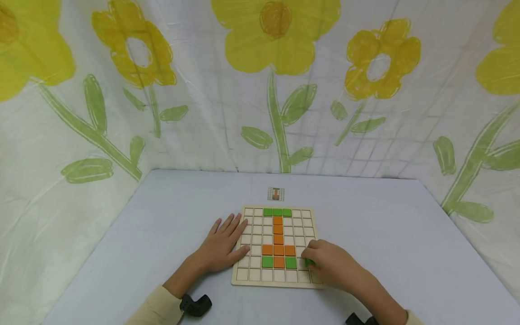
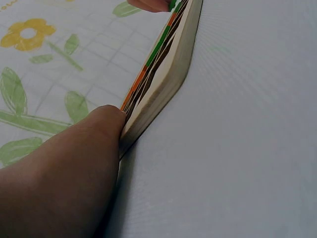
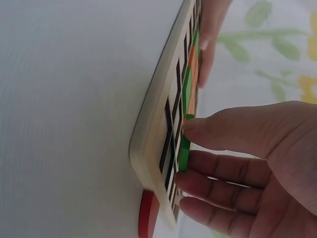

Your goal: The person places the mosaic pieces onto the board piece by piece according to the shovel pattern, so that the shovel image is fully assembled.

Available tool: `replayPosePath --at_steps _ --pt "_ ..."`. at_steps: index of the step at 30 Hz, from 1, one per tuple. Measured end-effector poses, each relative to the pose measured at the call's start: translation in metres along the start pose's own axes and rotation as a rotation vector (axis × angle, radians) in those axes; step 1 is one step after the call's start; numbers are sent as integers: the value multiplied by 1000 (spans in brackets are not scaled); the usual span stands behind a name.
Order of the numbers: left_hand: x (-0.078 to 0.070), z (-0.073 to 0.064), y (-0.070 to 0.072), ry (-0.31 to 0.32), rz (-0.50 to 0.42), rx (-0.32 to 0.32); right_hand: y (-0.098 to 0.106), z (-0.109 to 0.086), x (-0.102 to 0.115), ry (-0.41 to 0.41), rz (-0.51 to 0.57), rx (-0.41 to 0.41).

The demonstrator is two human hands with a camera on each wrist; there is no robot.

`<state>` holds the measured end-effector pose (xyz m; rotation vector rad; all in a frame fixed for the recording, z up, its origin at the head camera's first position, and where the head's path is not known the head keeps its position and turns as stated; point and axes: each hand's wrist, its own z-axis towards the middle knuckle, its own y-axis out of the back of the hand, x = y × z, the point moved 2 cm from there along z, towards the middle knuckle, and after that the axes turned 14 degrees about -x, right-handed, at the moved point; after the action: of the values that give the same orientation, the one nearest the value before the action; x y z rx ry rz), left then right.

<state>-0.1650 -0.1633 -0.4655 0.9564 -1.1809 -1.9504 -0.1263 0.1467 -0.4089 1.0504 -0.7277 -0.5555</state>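
Note:
A square wooden grid board [image 1: 256, 278] lies on the table, with green and orange tiles in some of its cells. Three green tiles [image 1: 277, 212] line the far row, and orange tiles [image 1: 278, 239] run down the middle to a crossbar. In the row nearer me, an orange tile sits between two green ones. My left hand [image 1: 221, 246] rests with spread fingers on the board's left edge. Over the right side of the board, my right hand [image 1: 335, 265] pinches a green tile [image 3: 184, 154] between thumb and fingers, close to the grid.
Just beyond the board lies a small card [image 1: 276, 194] printed with a gridded picture. Beside the board's edge, a red piece [image 3: 147, 213] shows in the right wrist view. A flower-printed curtain [image 1: 195, 113] hangs behind the white table [image 1: 162, 198].

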Motion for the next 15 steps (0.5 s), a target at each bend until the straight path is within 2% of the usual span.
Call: replayPosePath --at_steps 5,8,15 --pt "-1 0 1 9 -9 16 -4 2 8 60 33 -6" --pt "-2 0 2 12 -12 25 -6 3 12 68 34 3" --pt "-1 0 2 10 -18 9 -9 8 25 104 21 6"
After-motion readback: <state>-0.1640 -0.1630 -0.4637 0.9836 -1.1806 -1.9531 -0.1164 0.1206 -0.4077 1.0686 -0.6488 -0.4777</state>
